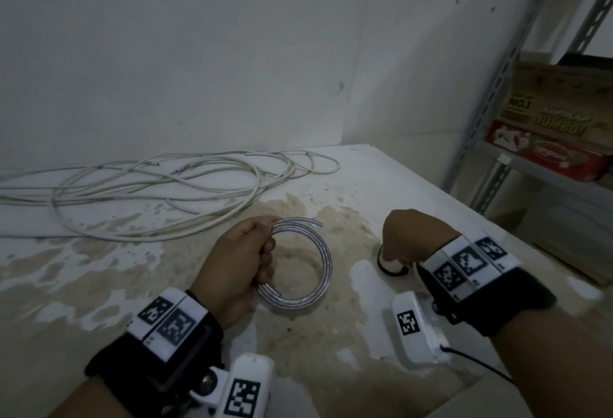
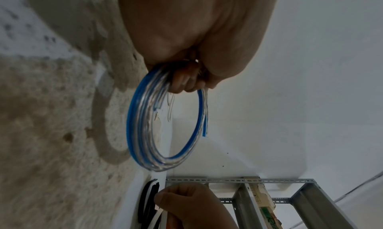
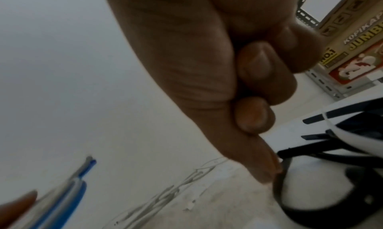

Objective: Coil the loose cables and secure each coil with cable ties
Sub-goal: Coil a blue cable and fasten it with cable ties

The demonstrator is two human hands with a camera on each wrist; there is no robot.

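Two hands are working over the bench [image 1: 381, 178], each with a marker-covered band strapped on its wrist. Nearest me, the left hand [image 1: 232, 265] is holding one small coil of clear cable [image 1: 308, 271] just above the stained bench top, its grip closed round the left side of the loops, thumb on top and fingers curled through the ring. From the left wrist view the coil [image 2: 165, 117] is showing about three or four turns with a blue stripe running along them, and one cut end is hanging loose beside the fingers [image 2: 186, 83].

To the right, the right hand [image 1: 411, 238] is reaching down to a small bunch of cable ties [image 1: 393, 268], black and white ones, lying on the bench well apart from the coil. Its grip is narrow, fingers curled in; the fingertip [image 3: 269, 172] is touching a black tie [image 3: 279, 191], but I cannot tell whether it is actually pinching it. I cannot count the ties.

Farther back, by the wall, one tangle of loose white cable [image 1: 159, 192] is sprawling across the bench, uncoiled.

Beyond the bench's right edge, a metal shelf [image 1: 491, 139] is carrying two cartons, a brown one [image 1: 560, 102] stacked on a red one [image 1: 547, 152].
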